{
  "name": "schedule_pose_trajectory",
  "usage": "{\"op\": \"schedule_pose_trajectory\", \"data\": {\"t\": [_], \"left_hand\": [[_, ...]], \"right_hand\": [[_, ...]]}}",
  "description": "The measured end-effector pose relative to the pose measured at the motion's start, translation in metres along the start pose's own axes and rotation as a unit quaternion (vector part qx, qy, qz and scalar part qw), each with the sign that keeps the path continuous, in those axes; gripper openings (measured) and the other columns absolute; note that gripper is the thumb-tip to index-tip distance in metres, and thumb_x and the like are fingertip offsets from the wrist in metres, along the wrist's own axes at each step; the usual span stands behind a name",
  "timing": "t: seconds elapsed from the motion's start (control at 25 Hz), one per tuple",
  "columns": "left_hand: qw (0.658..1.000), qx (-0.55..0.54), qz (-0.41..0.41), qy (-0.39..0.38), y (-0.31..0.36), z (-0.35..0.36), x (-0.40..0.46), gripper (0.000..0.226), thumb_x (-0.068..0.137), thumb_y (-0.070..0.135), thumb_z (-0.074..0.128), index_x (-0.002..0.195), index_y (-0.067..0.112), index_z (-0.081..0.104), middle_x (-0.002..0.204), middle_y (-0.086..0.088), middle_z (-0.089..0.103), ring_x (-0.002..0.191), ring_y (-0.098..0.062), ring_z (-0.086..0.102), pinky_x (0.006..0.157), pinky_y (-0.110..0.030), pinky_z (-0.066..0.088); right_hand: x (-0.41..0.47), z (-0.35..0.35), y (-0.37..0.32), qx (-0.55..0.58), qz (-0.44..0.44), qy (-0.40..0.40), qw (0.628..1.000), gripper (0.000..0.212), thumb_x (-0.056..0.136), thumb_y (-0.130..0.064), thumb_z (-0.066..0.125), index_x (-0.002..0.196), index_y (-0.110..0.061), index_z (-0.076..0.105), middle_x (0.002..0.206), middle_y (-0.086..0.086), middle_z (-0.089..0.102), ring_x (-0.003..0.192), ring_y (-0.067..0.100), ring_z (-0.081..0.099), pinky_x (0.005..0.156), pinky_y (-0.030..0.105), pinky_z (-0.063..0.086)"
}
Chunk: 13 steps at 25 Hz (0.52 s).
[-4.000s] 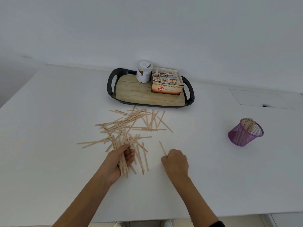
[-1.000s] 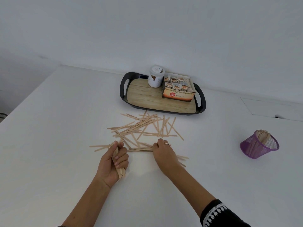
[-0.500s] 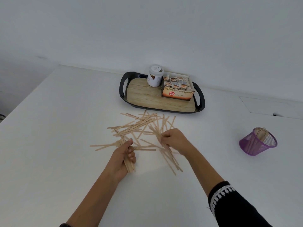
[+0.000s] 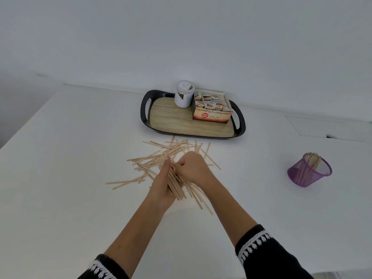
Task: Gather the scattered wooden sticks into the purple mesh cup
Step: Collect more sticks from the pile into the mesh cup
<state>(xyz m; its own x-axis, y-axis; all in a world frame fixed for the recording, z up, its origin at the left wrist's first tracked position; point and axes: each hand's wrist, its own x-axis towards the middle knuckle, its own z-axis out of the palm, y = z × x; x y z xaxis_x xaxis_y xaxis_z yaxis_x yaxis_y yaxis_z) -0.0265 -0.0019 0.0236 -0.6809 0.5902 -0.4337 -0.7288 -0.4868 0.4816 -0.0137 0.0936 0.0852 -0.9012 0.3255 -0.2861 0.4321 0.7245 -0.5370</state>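
Two hands met over the sticks [image 4: 161, 156] mid-tabletop: the left hand [image 4: 161, 188] gripped one bundle [image 4: 177, 188], the right hand [image 4: 193, 168] pinched sticks beside it. One cup [image 4: 309, 171] stood near the right edge, holding sticks.

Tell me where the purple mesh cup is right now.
In the head view the purple mesh cup stands on the white table at the far right, apart from the scattered sticks, with sticks already inside.

Pale matt wooden sticks [image 4: 161, 156], purple wire-mesh cup [image 4: 310, 171], glossy black tray [image 4: 145, 109] with a wood-grain floor, smooth matt white counter [image 4: 70, 137].
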Motion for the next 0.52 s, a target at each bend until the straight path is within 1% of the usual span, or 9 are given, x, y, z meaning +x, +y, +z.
{"op": "schedule_pose_trajectory", "data": {"t": [0.12,0.16,0.2,0.28,0.32,0.36,0.4,0.44,0.52], "left_hand": [[0.999,-0.012,-0.005,0.050,-0.004,0.000,0.006,0.038,0.099,0.034,0.046,0.113,0.003,0.062,0.107,-0.017,0.069,0.099,-0.024,0.068,0.072,-0.033,0.057],[0.997,-0.007,-0.004,0.077,-0.005,0.000,0.008,0.032,0.100,0.029,0.046,0.109,0.003,0.063,0.101,-0.015,0.070,0.092,-0.022,0.069,0.068,-0.033,0.058],[0.995,-0.002,-0.002,0.101,-0.005,0.000,0.010,0.028,0.100,0.025,0.047,0.104,0.003,0.063,0.094,-0.014,0.070,0.084,-0.021,0.069,0.068,-0.033,0.058],[0.993,-0.011,0.014,0.118,-0.003,0.000,0.012,0.022,0.099,0.020,0.048,0.095,0.002,0.060,0.078,-0.010,0.064,0.067,-0.017,0.063,0.067,-0.031,0.057],[0.992,-0.016,0.026,0.119,-0.001,0.001,0.013,0.020,0.099,0.020,0.047,0.090,0.005,0.056,0.070,-0.006,0.059,0.059,-0.014,0.058,0.060,-0.027,0.054],[0.992,-0.011,0.041,0.118,0.001,0.003,0.014,0.020,0.100,0.021,0.047,0.085,0.008,0.053,0.063,-0.002,0.053,0.052,-0.010,0.051,0.052,-0.023,0.049],[0.991,0.004,0.058,0.117,0.004,0.006,0.014,0.023,0.100,0.025,0.046,0.082,0.011,0.050,0.058,0.002,0.046,0.047,-0.007,0.043,0.046,-0.020,0.043],[0.990,0.025,0.076,0.113,0.008,0.009,0.013,0.027,0.100,0.030,0.045,0.078,0.014,0.047,0.055,0.004,0.040,0.044,-0.006,0.036,0.042,-0.018,0.036],[0.986,0.071,0.115,0.092,0.014,0.020,0.010,0.036,0.098,0.039,0.045,0.070,0.017,0.043,0.053,0.005,0.031,0.043,-0.006,0.026,0.039,-0.019,0.026]], "right_hand": [[-0.002,0.007,-0.007,-0.045,-0.031,-0.008,0.998,0.019,0.083,-0.010,0.059,0.074,0.005,0.066,0.060,0.009,0.054,0.059,0.021,0.055,0.061,0.031,0.052],[-0.004,0.007,-0.007,-0.044,-0.037,-0.010,0.998,0.017,0.081,-0.009,0.061,0.073,0.006,0.065,0.061,0.010,0.053,0.058,0.020,0.053,0.060,0.032,0.050],[-0.007,0.004,-0.004,-0.028,-0.043,-0.003,0.999,0.019,0.079,-0.009,0.063,0.066,0.004,0.060,0.060,0.010,0.050,0.055,0.019,0.049,0.057,0.032,0.047],[-0.011,-0.003,0.007,0.034,-0.047,0.062,0.996,0.030,0.080,-0.014,0.064,0.056,-0.003,0.049,0.057,0.012,0.042,0.051,0.020,0.039,0.053,0.032,0.038],[-0.013,-0.005,0.016,0.083,-0.031,0.115,0.989,0.031,0.081,-0.018,0.063,0.058,-0.002,0.052,0.058,0.016,0.046,0.052,0.024,0.040,0.055,0.033,0.040],[-0.014,-0.005,0.027,0.159,0.006,0.153,0.975,0.030,0.084,-0.021,0.062,0.064,0.001,0.059,0.063,0.017,0.055,0.056,0.024,0.047,0.061,0.035,0.048],[-0.018,-0.003,0.037,0.264,0.056,0.168,0.948,0.027,0.086,-0.022,0.060,0.070,0.001,0.064,0.070,0.016,0.063,0.061,0.020,0.054,0.071,0.035,0.053],[-0.021,0.002,0.046,0.380,0.108,0.161,0.904,0.024,0.088,-0.019,0.059,0.075,0.000,0.066,0.074,0.014,0.065,0.067,0.018,0.058,0.077,0.034,0.055],[-0.026,0.018,0.056,0.562,0.199,0.126,0.793,0.018,0.092,-0.012,0.055,0.082,-0.001,0.065,0.079,0.013,0.065,0.072,0.019,0.061,0.079,0.031,0.054]]}}
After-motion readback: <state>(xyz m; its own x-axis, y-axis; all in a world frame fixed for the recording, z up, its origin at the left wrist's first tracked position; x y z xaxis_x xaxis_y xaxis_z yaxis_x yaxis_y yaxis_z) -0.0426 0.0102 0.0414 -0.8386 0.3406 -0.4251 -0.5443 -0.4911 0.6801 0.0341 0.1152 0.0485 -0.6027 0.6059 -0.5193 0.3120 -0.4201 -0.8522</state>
